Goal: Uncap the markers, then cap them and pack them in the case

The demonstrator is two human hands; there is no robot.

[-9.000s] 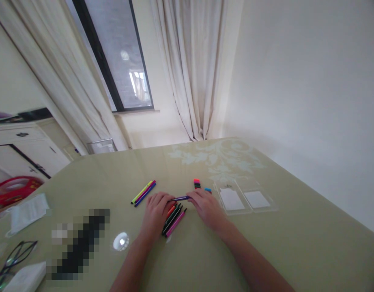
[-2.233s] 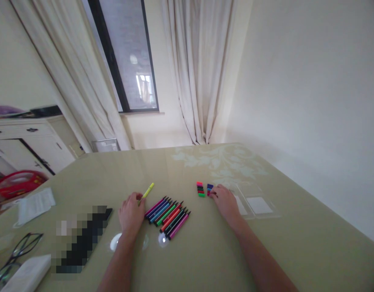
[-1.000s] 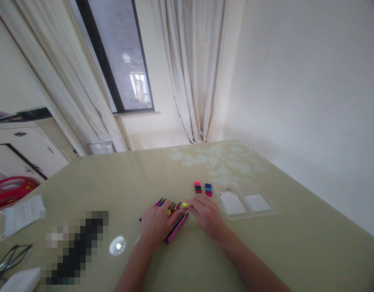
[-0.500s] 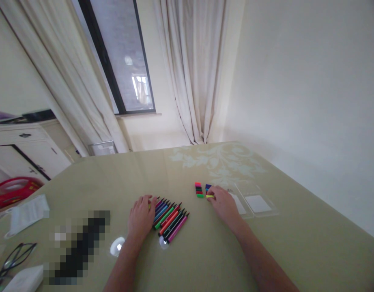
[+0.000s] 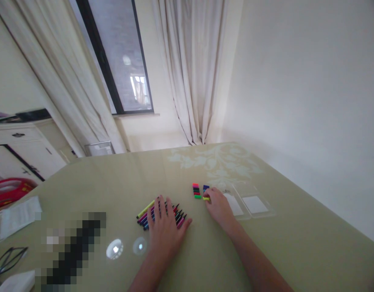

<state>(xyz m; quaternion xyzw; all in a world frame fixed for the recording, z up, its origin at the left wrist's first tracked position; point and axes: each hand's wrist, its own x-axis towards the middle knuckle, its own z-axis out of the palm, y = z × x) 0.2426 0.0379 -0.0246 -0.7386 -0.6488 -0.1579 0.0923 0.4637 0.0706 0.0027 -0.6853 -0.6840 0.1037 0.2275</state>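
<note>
My left hand [image 5: 165, 225] lies spread across a row of uncapped felt-tip pens [image 5: 143, 221], covering the middle of them. A yellow pen [image 5: 147, 208] is at the far left of the row, and dark tips stick out past my fingers. My right hand [image 5: 218, 209] pinches a yellow pen cap [image 5: 206, 198] at the near end of a short column of blue caps [image 5: 206, 187], partly hidden by my fingers. Left of it stands another column of caps [image 5: 196, 191] in pink, dark, red and green.
A clear plastic case [image 5: 267, 213] with white cards lies open right of my right hand. At the left are a face mask [image 5: 19, 215], eyeglasses [image 5: 10, 257], a white box [image 5: 18, 282] and a blurred-out dark object [image 5: 76, 253]. A wall borders the table's right side.
My left hand has moved right from the row's left edge and now lies spread over the pens, which sit closer together. My right hand keeps its pinch on the yellow cap by the blue column.
</note>
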